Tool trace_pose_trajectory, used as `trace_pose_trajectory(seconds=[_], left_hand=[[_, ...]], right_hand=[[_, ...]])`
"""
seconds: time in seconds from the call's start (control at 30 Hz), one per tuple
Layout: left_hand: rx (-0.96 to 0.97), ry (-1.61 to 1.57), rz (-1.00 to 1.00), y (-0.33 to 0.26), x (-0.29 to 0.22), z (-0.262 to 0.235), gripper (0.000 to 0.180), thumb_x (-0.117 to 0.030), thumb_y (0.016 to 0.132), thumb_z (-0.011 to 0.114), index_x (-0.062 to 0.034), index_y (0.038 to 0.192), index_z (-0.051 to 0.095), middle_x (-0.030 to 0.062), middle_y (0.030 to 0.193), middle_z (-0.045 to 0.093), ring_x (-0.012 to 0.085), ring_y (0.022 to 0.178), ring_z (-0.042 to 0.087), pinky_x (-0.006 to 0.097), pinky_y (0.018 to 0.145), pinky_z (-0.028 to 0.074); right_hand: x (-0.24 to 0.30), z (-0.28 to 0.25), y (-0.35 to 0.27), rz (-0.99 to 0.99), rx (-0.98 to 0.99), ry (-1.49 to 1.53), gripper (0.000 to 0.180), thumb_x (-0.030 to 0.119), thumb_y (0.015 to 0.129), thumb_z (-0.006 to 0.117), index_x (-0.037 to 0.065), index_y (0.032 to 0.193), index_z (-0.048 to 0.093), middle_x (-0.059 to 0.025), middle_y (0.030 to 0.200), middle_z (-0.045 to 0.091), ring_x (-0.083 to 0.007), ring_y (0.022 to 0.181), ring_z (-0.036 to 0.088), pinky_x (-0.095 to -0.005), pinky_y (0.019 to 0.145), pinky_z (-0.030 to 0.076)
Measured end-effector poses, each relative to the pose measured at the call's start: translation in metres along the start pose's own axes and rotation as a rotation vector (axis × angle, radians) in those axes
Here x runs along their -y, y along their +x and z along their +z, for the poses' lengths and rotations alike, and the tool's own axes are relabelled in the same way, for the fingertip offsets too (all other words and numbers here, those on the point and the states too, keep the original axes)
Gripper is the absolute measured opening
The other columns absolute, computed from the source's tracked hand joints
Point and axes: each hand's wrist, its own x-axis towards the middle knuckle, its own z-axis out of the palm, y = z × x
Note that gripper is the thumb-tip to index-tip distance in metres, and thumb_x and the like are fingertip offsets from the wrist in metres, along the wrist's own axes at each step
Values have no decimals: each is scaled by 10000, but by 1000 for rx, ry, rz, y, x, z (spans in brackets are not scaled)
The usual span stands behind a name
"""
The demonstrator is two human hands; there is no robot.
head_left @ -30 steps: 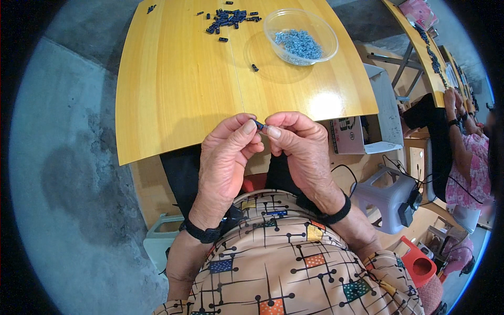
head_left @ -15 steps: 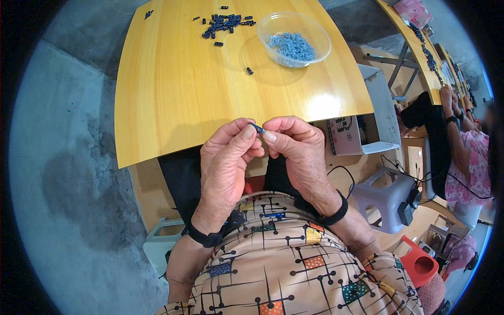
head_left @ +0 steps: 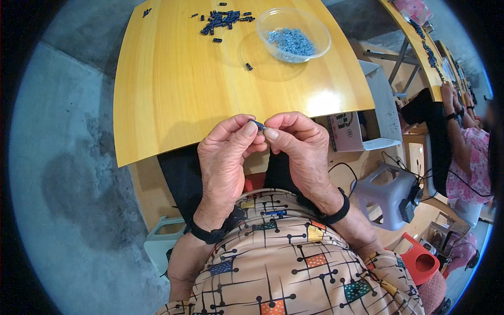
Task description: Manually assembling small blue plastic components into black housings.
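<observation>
Hands had barely moved over the last second: both hung at the near edge of the counter (head_left: 173,100) with the same small piece between them, and only the view had drifted a touch. That read as fine fitting work in mid-step, not a pick or a put-down.

Left hand (head_left: 226,157) was curled, thumb and forefinger pressed together around a small dark part (head_left: 257,124), which sat right at the fingertips just above the counter's near edge. Right hand (head_left: 299,147) met it from the other side, its fingers (head_left: 271,133) closed to a tight pinch against the same piece; a pale, shiny tip showed where the two grips met, too small to tell what it was. No gap showed between the fingers of either hand, and the other fingers were folded in behind.

Up at the far edge lay a loose scatter of dark parts (head_left: 220,20), with one stray dark piece (head_left: 249,66) nearer the middle. Beside them, toward the far right corner, stood a clear bowl (head_left: 268,21) holding a heap of small blue-grey bits (head_left: 291,41). Both hands were well apart from all of that. Black bands circled both wrists. Off to the right, another person's arm (head_left: 452,113) worked at a separate bench.
</observation>
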Motion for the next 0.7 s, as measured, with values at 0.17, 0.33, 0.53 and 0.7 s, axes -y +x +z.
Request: trace_pose_trajectory(seconds=[0.17,0.33,0.53,0.7], left_hand=[[-24,48,50,2,3,-2,167,-41,813,624,35,960,597,84,796,632,110,669,615,222,621,539],[-1,79,87,3,7,-5,170,-42,811,627,46,954,597,86,775,631,110,661,612,226,618,539],[-1,116,65,3,5,-8,169,-40,810,627,47,952,601,90,782,632,112,661,611,223,623,537],[19,98,40,3,6,-10,164,-39,811,626,43,951,605,92,801,633,114,677,609,222,636,530]], right_hand=[[3,3,0,-62,10,-60,112,-21,790,621,-27,901,611,-53,786,646,-89,714,609,-212,679,500],[0,5,0,-108,15,-91,103,-30,797,609,-35,899,599,-54,783,640,-90,706,608,-213,671,503],[0,4,0,-65,33,-93,111,-22,800,609,-40,908,590,-53,793,633,-85,714,605,-210,675,501],[-5,0,1,-77,29,-124,140,-11,796,618,-35,932,592,-46,804,630,-77,722,598,-203,678,494]])
